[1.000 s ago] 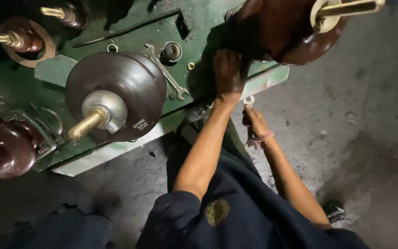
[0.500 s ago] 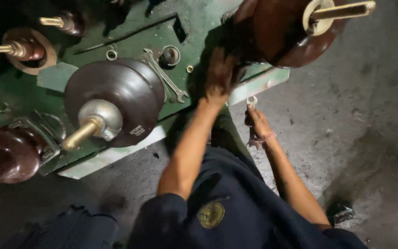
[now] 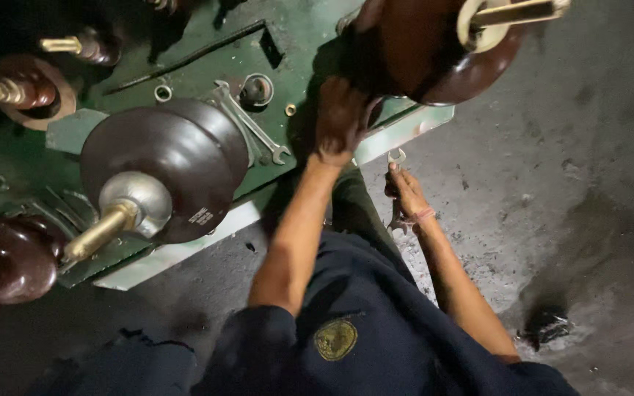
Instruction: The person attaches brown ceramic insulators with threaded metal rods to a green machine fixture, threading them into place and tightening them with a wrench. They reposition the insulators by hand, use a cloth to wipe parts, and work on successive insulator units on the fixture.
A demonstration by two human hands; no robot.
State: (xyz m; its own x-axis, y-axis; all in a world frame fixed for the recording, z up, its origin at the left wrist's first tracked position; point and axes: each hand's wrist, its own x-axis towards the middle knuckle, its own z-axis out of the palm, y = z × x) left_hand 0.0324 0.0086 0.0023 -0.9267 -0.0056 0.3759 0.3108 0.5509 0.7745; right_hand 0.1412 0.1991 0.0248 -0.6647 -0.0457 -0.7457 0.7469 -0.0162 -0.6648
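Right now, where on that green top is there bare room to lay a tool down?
Little room. The green top has a bare strip between the slot and the spanner. Around the left hand, the brown insulators crowd it. The grey floor beside the right hand lies open.

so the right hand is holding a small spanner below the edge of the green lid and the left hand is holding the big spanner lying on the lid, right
Not quite. The head view shows the left hand resting at the base of the brown insulator, not on the big spanner, which lies untouched on the green lid. The rest holds: the right hand has a small spanner in its grip below the lid's edge.
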